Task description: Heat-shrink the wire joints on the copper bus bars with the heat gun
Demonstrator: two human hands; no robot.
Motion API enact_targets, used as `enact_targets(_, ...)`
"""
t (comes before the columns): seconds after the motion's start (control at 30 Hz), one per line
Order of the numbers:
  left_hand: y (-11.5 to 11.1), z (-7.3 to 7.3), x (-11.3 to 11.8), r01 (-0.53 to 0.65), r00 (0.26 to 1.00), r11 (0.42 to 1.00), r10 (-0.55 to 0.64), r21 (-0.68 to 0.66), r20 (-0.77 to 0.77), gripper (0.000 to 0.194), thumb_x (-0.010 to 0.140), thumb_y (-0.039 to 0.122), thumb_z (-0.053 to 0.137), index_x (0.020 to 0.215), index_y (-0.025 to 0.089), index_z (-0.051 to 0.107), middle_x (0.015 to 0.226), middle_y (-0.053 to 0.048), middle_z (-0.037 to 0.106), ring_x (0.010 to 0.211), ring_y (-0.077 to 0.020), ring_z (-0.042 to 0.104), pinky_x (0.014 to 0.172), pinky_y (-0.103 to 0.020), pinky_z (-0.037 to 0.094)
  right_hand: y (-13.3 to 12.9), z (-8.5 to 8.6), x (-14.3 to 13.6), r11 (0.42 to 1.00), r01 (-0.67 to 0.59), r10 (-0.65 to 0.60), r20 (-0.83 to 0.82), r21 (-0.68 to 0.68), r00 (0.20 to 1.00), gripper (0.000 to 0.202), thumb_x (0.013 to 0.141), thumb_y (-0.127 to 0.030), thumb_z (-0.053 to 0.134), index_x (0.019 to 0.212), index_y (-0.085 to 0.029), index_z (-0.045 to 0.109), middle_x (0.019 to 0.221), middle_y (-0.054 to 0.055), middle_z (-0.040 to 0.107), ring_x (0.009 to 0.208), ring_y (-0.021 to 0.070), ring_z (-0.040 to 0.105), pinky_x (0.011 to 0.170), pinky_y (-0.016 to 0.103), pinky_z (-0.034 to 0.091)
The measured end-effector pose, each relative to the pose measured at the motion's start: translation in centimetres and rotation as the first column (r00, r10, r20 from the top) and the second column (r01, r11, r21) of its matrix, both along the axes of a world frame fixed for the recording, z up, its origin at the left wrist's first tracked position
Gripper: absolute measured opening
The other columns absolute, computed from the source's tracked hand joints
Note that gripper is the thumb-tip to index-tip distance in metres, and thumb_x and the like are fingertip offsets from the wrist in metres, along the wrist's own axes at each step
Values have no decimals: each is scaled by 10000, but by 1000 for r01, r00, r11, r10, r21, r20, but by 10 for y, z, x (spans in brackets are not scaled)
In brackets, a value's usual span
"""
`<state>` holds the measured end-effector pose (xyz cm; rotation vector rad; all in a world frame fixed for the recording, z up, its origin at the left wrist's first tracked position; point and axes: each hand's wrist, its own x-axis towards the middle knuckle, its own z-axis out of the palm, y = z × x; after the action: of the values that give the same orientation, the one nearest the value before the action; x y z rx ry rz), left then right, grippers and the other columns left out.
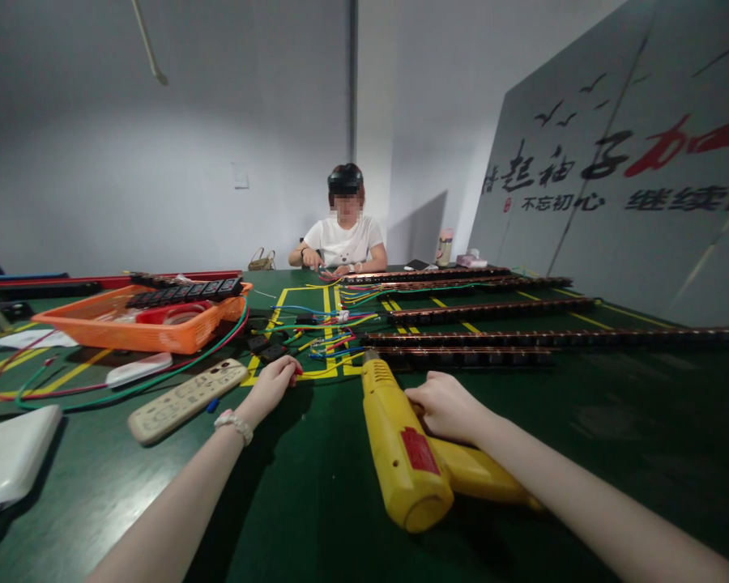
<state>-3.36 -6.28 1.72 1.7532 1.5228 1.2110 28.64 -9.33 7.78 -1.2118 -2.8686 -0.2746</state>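
Observation:
A yellow heat gun (401, 457) lies on its side on the green table, its metal nozzle pointing away from me. My right hand (446, 407) is closed at the far side of its handle, with the curled fingers against the trigger area; part of that grip is hidden. To the left, my left hand (274, 385) has its fingers pinched together, and a yellow wire (325, 374) runs to the fingertips. Something small and red shows there, too small to name. Black connector blocks (273, 350) sit just beyond that hand.
Long black strips with copper-coloured rails (559, 336) stretch across the right side. At left are an orange basket (139, 334) holding black parts, a beige remote (185, 401), and a white box (15, 453). Another person (346, 239) works across the table.

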Motion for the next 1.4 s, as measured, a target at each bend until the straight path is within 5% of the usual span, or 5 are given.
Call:
enact_targets(0.43,3,-1,-1,-3,1000,1000,2,-24,-11,253,760,368,407,729,173,565,579,19,522,585,-145,526,576,-248,388,-3,3,-1,998,-59,59,45,-4,997,124,635,-127,498,676,-184,601,645,35,660,585,162,553,724,295,327)
enact_targets(0.97,-1,4,3,-15,1000,1000,15,-18,-12,247,736,378,413,696,177,550,561,24,505,568,-142,504,573,-249,392,-8,-6,-67,941,-336,335,40,30,941,129,620,-218,548,714,-174,624,655,28,665,594,158,566,723,305,317)
enact_targets(1.4,-2,5,4,-41,996,998,44,40,-81,244,751,355,394,722,181,563,639,3,555,629,-161,511,585,-255,394,-13,-1,-82,935,-355,353,52,23,934,156,673,-272,544,754,-172,632,686,40,673,620,173,586,734,302,336)
